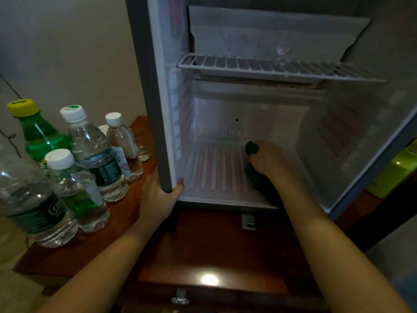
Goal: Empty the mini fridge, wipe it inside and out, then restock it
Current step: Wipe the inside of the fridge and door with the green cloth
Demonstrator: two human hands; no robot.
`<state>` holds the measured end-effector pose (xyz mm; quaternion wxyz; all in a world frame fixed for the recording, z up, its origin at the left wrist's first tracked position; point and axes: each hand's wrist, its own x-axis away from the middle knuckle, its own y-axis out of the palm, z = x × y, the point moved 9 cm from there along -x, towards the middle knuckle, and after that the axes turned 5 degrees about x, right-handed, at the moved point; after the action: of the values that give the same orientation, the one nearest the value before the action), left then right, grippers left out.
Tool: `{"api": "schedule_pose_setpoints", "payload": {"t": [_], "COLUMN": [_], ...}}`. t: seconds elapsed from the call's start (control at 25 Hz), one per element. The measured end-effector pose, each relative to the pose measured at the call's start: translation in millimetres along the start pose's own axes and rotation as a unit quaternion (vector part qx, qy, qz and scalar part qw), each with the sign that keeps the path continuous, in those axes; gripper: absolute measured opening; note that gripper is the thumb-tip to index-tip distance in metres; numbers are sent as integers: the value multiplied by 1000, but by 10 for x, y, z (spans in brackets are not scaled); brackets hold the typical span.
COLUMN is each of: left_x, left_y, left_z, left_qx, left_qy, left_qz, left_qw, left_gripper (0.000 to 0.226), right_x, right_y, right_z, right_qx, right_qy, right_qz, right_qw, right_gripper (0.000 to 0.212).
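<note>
Dark green cloth [261, 184] is gripped under the curled fingers of the right hand [268, 161], low on the mini fridge [149, 86] floor. Bare ribbed floor lies left of them, one wire shelf [270, 68] above. The left hand [158, 197] is wrapped round the cabinet's front edge. Left of it on the surface [214, 245], five bottles are counted: four clear bottles [94, 150] and one green bottle [38, 134].

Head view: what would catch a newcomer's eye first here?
The open fridge, no bottles inside, fills the middle, and the right hand holds a dark green cloth against its floor. The left hand grips the fridge's front left edge. A cluster of bottles stands on the wooden top to the left.
</note>
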<state>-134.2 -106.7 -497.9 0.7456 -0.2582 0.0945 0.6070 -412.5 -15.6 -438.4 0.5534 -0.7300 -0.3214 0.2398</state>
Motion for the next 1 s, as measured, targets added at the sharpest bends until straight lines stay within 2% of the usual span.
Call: {"api": "schedule_pose_setpoints", "payload": {"t": [0.12, 0.2, 0.28, 0.36, 0.52, 0.56, 0.64, 0.68, 0.72, 0.84, 1.0], "left_x": [5, 3, 2, 8, -9, -9, -13, -11, -10, -23, -32], "left_y": [-14, -24, -21, -11, 21, 29, 46, 38, 28, 2, 35], "left_z": [60, 74, 80, 93, 66, 33, -10, -11, -3, 14, 68], "left_qx": [5, 5, 3, 17, 28, 31, 34, 31, 28, 15, 18], "left_qy": [14, 22, 23, 17, 4, -5, -16, -13, -6, 2, 12], "left_qz": [13, 20, 19, 6, -23, -27, -31, -30, -28, -17, -34], "left_qw": [1000, 1000, 1000, 1000, 999, 999, 999, 999, 999, 1000, 999], "left_gripper": [50, 48, 46, 47, 48, 47, 46, 47, 44, 40, 42], "right_x": [-398, -461, -373, -168, 496, 522, 303, 112, -75, -454, -555], "right_y": [266, 362, 385, 399, 523, 464, 142, 36, 28, 392, 463], "right_z": [-316, -540, -730, -839, -807, -765, -731, -760, -851, -1189, -1279], "right_qx": [96, 133, 159, 138, 28, -11, -88, -86, -48, 114, 108], "right_qy": [-26, -60, -97, -139, -188, -189, -190, -204, -221, -241, -242], "right_qz": [-44, -22, -1, -6, -119, -113, 0, 55, 76, 42, 13], "right_qw": [994, 989, 983, 981, 975, 975, 978, 974, 971, 963, 964], "right_gripper": [32, 29, 17, 15, 14, 14, 16, 22, 29, 30, 23]}}
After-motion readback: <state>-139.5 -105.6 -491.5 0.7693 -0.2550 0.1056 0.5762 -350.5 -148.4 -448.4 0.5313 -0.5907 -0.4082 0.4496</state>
